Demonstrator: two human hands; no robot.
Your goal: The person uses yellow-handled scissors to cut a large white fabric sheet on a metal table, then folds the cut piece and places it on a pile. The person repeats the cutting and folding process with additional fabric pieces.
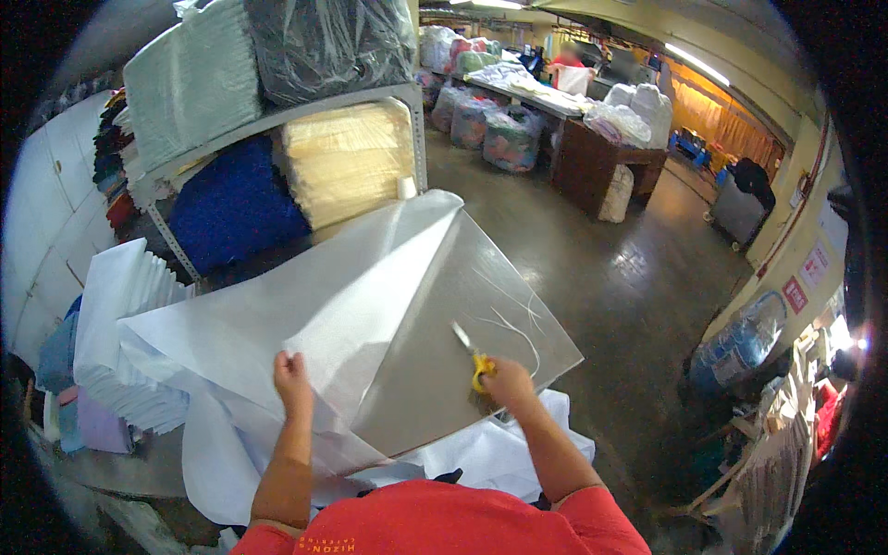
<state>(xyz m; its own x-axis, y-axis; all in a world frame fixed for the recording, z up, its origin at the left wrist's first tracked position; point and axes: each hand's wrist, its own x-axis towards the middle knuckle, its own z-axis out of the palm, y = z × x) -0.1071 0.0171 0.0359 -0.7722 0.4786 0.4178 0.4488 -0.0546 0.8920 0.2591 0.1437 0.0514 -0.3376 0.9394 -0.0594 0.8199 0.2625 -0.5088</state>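
My right hand (508, 383) is closed round the yellow handles of a pair of scissors (479, 363), over the bare part of a grey tabletop (421, 361). The blades point away and to the left, a little apart from the fabric. With closed fingers, my left hand (291, 379) pinches a sheet of thin white fabric (277, 310). That sheet covers the left of the table and hangs over its near-left side. Thin white offcut strips (513, 324) lie on the table beyond the scissors.
To the left stands a stack of folded white fabric (120, 342). A metal shelf (277, 116) behind it holds wrapped bundles and a blue pile (236, 213). Water bottles (754, 342) and leaning cardboard (768, 481) line the right. Farther off are a brown desk (592, 157) and filled plastic bags (509, 139).
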